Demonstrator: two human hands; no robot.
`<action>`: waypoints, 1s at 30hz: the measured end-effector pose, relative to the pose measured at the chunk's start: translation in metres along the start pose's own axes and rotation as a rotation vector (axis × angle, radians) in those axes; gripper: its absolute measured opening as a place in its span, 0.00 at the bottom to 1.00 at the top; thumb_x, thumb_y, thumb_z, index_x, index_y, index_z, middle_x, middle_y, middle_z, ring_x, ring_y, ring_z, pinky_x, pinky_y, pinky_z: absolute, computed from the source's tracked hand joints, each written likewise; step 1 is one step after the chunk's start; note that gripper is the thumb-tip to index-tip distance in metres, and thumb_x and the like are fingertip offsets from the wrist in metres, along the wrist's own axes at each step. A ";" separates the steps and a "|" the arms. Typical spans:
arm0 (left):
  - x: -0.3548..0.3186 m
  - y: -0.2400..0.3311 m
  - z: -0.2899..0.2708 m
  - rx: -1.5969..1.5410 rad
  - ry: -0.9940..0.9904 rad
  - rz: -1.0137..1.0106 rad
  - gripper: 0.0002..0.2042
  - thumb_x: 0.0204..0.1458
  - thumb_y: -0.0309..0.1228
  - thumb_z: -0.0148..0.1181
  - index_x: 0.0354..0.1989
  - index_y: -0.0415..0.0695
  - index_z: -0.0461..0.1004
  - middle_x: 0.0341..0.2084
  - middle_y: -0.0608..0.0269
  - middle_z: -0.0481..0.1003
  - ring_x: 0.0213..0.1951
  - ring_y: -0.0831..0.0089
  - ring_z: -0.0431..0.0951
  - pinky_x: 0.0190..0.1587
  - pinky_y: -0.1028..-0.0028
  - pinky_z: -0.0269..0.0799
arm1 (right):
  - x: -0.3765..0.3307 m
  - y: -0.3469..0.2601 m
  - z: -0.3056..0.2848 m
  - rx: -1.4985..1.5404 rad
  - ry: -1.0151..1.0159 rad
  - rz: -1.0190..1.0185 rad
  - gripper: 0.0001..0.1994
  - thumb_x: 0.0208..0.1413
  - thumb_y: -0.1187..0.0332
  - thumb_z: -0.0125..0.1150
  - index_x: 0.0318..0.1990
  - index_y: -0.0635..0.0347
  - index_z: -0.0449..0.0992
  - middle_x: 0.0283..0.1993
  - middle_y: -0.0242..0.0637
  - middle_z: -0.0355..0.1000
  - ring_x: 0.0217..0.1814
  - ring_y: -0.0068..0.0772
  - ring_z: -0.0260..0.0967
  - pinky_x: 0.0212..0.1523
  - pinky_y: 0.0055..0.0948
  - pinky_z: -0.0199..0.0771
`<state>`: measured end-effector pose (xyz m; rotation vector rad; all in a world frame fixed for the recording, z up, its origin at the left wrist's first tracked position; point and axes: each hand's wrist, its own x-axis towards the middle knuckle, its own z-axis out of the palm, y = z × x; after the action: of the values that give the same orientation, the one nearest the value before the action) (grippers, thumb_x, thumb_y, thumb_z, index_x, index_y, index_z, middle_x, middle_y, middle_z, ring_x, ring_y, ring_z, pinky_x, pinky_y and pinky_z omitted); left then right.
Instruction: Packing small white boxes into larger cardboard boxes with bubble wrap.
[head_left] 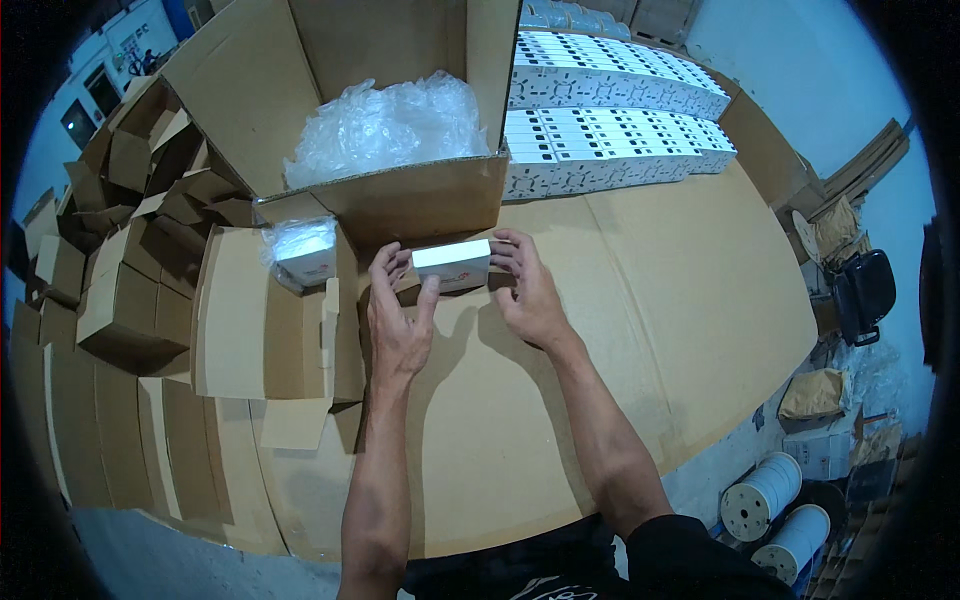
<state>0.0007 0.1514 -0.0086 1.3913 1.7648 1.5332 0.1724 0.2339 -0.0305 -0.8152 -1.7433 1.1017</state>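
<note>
A small white rectangular carton (pixel 452 264) is held at the centre of the frame, just above the cardboard-covered worktop (pixel 650 330). It is gripped at its left end by the left hand (pixel 398 320) and at its right end by the right hand (pixel 528 290), the fingers (pixel 428 296) of both being curled closely round it. The lower part of the carton is hidden by the fingers, and what lies beneath it cannot be made out clearly.

Behind the hands, toward the upper middle of the frame, a large open brown cardboard box (pixel 400 190) is seen, filled with crumpled clear plastic film (pixel 385 125); its contents are concealed by the film. To the left, a small white box wrapped in clear plastic (pixel 303 252) is set on a flattened brown cardboard blank (pixel 260 330). At the upper right, stacked rows of white cartons (pixel 610 120) are partly cut off. Folded brown cartons (pixel 110 260) are piled at the left edge.
</note>
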 end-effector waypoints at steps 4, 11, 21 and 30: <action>0.001 0.008 -0.004 0.020 0.175 0.227 0.22 0.62 0.35 0.59 0.62 0.38 0.66 0.51 0.49 0.74 0.56 0.57 0.74 0.62 0.60 0.67 | 0.004 0.014 0.000 -0.060 0.150 -0.001 0.27 0.48 0.86 0.44 0.60 0.68 0.63 0.55 0.56 0.72 0.59 0.50 0.74 0.59 0.40 0.76; 0.079 0.087 -0.001 0.182 0.308 0.446 0.07 0.59 0.25 0.59 0.43 0.37 0.76 0.39 0.52 0.76 0.40 0.62 0.78 0.45 0.65 0.75 | -0.003 0.023 0.001 -0.172 0.282 0.017 0.21 0.51 0.86 0.44 0.55 0.69 0.68 0.50 0.51 0.74 0.53 0.46 0.77 0.54 0.38 0.78; 0.303 0.037 0.014 0.560 -0.180 0.394 0.14 0.49 0.26 0.69 0.45 0.41 0.82 0.36 0.52 0.83 0.40 0.56 0.84 0.47 0.63 0.78 | 0.000 0.018 0.008 -0.158 0.316 0.054 0.19 0.51 0.83 0.48 0.52 0.66 0.71 0.48 0.49 0.75 0.45 0.44 0.78 0.47 0.38 0.78; 0.370 -0.013 0.085 0.786 -0.366 0.141 0.27 0.47 0.35 0.73 0.56 0.40 0.77 0.51 0.40 0.79 0.54 0.45 0.79 0.56 0.55 0.75 | 0.004 0.021 0.011 -0.212 0.340 0.066 0.18 0.49 0.82 0.49 0.50 0.66 0.72 0.45 0.48 0.76 0.44 0.45 0.78 0.48 0.38 0.79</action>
<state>-0.0875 0.5150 0.0600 2.0211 2.1396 0.5500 0.1622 0.2418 -0.0508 -1.1271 -1.5673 0.7731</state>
